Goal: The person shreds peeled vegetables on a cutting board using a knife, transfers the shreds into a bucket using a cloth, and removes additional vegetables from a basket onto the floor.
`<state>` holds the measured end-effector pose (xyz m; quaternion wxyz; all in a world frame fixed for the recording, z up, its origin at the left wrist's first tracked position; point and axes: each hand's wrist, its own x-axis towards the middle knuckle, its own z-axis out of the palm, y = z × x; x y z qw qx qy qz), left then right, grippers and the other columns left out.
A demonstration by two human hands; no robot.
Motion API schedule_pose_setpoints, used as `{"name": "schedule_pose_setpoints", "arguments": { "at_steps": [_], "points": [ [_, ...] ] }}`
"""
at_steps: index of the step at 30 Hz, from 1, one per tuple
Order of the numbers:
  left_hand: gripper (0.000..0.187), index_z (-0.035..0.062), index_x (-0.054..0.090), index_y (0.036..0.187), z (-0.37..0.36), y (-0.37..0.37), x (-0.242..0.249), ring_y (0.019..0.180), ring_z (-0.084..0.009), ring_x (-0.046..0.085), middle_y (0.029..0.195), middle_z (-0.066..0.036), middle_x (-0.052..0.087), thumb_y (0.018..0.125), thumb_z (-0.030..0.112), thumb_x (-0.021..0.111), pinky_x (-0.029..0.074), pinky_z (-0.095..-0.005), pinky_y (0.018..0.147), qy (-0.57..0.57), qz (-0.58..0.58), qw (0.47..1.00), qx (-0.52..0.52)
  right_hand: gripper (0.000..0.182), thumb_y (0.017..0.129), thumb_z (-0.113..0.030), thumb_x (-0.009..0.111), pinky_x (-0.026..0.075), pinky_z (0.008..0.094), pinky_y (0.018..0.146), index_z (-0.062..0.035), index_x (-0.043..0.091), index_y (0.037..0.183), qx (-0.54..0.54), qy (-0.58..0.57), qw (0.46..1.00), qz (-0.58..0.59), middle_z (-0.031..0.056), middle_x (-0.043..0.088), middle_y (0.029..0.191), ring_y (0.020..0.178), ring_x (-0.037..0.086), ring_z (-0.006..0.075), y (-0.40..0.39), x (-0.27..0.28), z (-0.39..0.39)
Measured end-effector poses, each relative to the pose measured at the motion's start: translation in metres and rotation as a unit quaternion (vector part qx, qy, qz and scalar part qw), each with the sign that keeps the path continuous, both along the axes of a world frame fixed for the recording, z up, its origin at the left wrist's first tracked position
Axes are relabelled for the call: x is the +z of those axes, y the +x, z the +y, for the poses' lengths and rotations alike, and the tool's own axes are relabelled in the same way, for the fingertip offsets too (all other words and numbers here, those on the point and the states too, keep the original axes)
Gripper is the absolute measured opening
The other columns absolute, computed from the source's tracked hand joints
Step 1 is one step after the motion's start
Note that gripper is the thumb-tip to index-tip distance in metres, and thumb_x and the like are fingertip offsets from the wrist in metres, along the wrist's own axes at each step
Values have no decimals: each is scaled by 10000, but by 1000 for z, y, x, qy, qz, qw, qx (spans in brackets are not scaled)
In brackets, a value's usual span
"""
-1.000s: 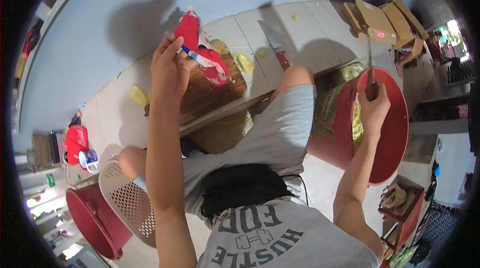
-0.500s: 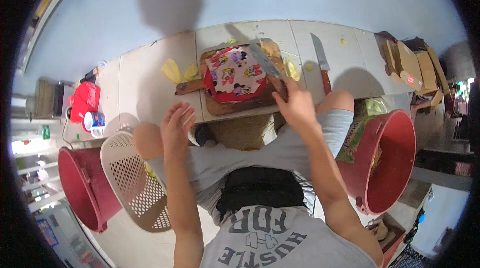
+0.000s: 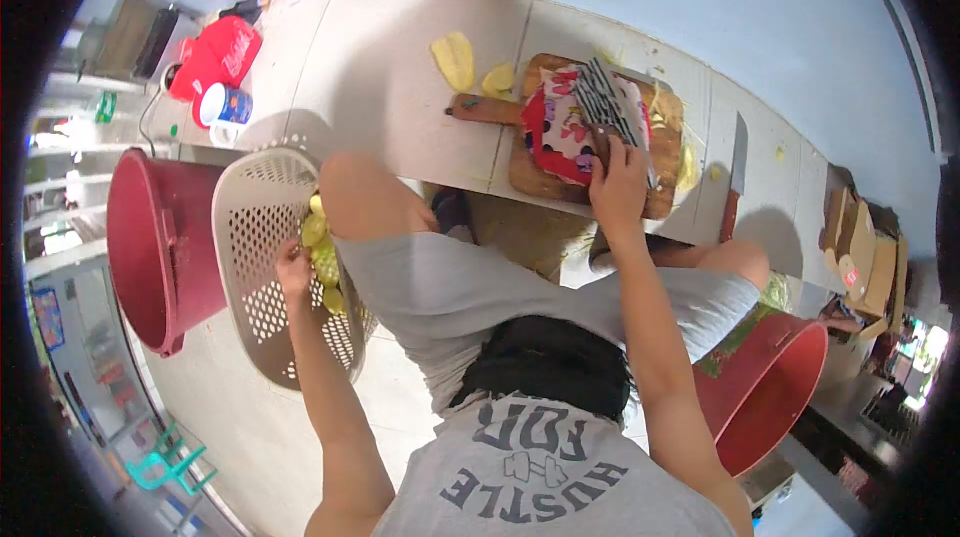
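My right hand (image 3: 620,182) is closed around the dark handle of a knife (image 3: 608,102). Its blade looks striped and blurred, and lies over a red-edged cartoon-print cloth (image 3: 560,127). Cloth and blade are on a wooden cutting board (image 3: 545,187) with a handle pointing left. My left hand (image 3: 293,272) is inside a beige perforated basket (image 3: 250,207), fingers loosely bent and apart, with nothing visible in them. Just right of it, yellow-green fruits (image 3: 318,237) lie in the basket, partly hidden by my leg. Yellow slices (image 3: 455,62) rest left of the board.
A second knife (image 3: 738,162) with a reddish handle lies right of the board. Red tubs stand at the left (image 3: 140,247) and right (image 3: 775,387). A mug (image 3: 228,107), a red bag (image 3: 228,47) and cardboard boxes (image 3: 865,247) sit toward the tiled ledge's ends.
My left hand has moved from near the board down left into the basket. My right hand has taken hold of the knife on the cloth. The view has turned left.
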<state>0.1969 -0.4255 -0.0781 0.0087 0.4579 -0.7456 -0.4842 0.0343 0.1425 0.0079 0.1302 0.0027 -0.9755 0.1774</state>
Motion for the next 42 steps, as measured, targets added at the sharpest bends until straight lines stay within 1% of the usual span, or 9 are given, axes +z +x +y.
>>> {"name": "schedule_pose_setpoints", "arguments": {
  "at_steps": [1, 3, 5, 6, 11, 18, 28, 35, 42],
  "points": [
    [359, 50, 614, 1215, -10, 10, -29, 748, -134, 621, 939, -59, 669, 868, 85, 699, 492, -277, 565, -33, -91, 995, -25, 458, 871, -166, 714, 479, 502, 917, -39, 565, 1286, 3, 23, 999, 41, 210, 564, 1124, 1067, 563, 408, 1, -2, -1],
    [573, 7, 581, 1312, -1, 25, -57, 961, -270, 663, 1129, -170, 685, 793, 166, 765, 555, -380, 776, -62, -186, 980, -40, 450, 873, -162, 709, 472, 505, 922, -37, 577, 1286, -3, -1, 1000, 14, 218, 560, 1135, 1080, 551, 405, 1, -2, -2],
    [573, 34, 580, 1328, -18, 69, -142, 1057, -303, 643, 1199, -180, 661, 820, 241, 745, 518, -399, 918, 47, -121, 992, -6, 446, 879, -159, 702, 467, 500, 924, -41, 576, 1290, -8, -3, 1000, 21, 220, 560, 1144, 1083, 548, 407, 0, -2, -2],
    [573, 34, 580, 1328, -18, 85, -166, 1057, -303, 643, 1199, -180, 661, 820, 241, 745, 518, -399, 918, 50, -119, 992, -6, 438, 881, -160, 702, 460, 496, 935, -44, 579, 1285, -16, -13, 1000, 16, 223, 560, 1145, 1088, 542, 408, 0, 1, -4],
    [564, 39, 575, 1332, 16, 92, -176, 1056, -305, 643, 1201, -177, 657, 830, 244, 731, 521, -406, 910, 103, -198, 970, 98, 426, 879, -155, 704, 455, 492, 942, -49, 585, 1274, -21, -28, 999, 9, 224, 560, 1156, 1091, 535, 415, 0, 0, -3],
    [552, 45, 568, 1337, 36, 70, -201, 1055, -308, 642, 1205, -174, 652, 845, 248, 713, 525, -415, 898, 175, -189, 952, 166, 433, 876, -161, 716, 445, 491, 960, -52, 585, 1274, -50, -59, 997, -22, 218, 553, 1180, 1113, 518, 416, -1, 0, -5],
    [535, 53, 558, 1344, 51, 88, -215, 1053, -313, 642, 1209, -168, 645, 866, 255, 686, 531, -428, 881, 232, -150, 919, 283, 440, 873, -138, 720, 458, 477, 962, -58, 581, 1282, -49, -23, 998, -32, 213, 553, 1187, 1105, 547, 415, -5, 0, -7],
    [523, 60, 551, 1350, 71, 73, -216, 1052, -316, 641, 1212, -165, 640, 881, 259, 667, 536, -437, 869, 236, -118, 905, 333, 430, 871, -130, 720, 459, 487, 934, -62, 581, 1271, -39, -18, 999, -15, 213, 564, 1143, 1072, 556, 414, -7, -2, -7],
    [511, 66, 544, 1355, 70, 69, -207, 1051, -319, 641, 1216, -161, 635, 895, 264, 648, 540, -447, 857, 249, -89, 901, 344, 428, 873, -132, 718, 469, 477, 918, -58, 583, 1272, -59, -6, 998, -27, 213, 569, 1137, 1060, 564, 407, -6, 1, -8]
  ]
}}
